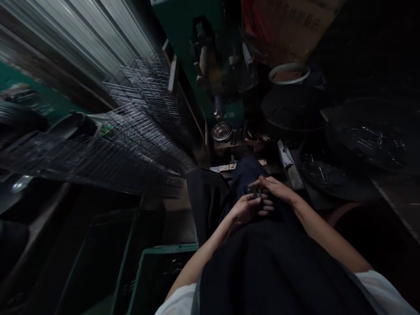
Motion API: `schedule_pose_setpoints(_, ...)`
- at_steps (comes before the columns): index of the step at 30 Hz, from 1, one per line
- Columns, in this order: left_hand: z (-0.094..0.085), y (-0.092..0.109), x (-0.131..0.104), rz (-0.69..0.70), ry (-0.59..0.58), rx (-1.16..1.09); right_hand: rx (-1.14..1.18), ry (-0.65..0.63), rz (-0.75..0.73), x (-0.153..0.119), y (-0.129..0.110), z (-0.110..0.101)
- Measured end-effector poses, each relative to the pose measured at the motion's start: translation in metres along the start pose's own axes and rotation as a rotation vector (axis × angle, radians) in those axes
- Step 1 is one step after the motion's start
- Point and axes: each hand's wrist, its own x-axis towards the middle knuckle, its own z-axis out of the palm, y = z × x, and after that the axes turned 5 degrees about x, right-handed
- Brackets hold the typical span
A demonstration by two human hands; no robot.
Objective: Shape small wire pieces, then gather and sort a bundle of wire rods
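Both of my hands are close together over my lap. My left hand (pixel 249 208) is turned palm up, its thumb bent over small grey metal pieces (pixel 257 192) that lie on its fingers. From the right, my right hand (pixel 273 185) reaches to the same pieces, with thumb and forefinger pinched at their upper end. The exact shape and number of the pieces are too dark and small to tell.
A small machine (pixel 210 65) stands ahead, with a round metal bowl (pixel 222 131) below it. Wire racks (pixel 141 127) rise at the left. Dark basins (pixel 295 109) holding metal parts stand at the right. A green-rimmed crate (pixel 169 249) is at lower left.
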Motion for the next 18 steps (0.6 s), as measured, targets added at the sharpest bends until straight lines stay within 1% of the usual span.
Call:
schedule_pose_setpoints(4, 0.004, 0.003, -0.002, 0.002, 0.01, 0.001, 0.187, 0.028, 0.038, 0.0, 0.004, 0.001)
schedule_pose_setpoints(6, 0.004, 0.004, -0.003, 0.0, 0.016, 0.001, 0.216, 0.041, 0.049, 0.0, 0.006, 0.0)
schedule_pose_setpoints(10, 0.003, 0.003, -0.002, 0.022, 0.036, 0.022, 0.09, 0.028, 0.026, 0.0, 0.009, -0.001)
schedule_pose_setpoints(13, 0.003, 0.0, 0.001, 0.038, 0.03, 0.039, 0.103, 0.025, 0.035, 0.0, 0.006, 0.005)
schedule_pose_setpoints(15, 0.003, -0.001, 0.002, 0.04, 0.025, 0.058, 0.085, 0.053, 0.029, 0.0, 0.003, 0.01)
schedule_pose_setpoints(18, 0.002, -0.001, 0.003, 0.039, 0.038, 0.068, -0.061, 0.135, 0.011, 0.002, -0.001, 0.016)
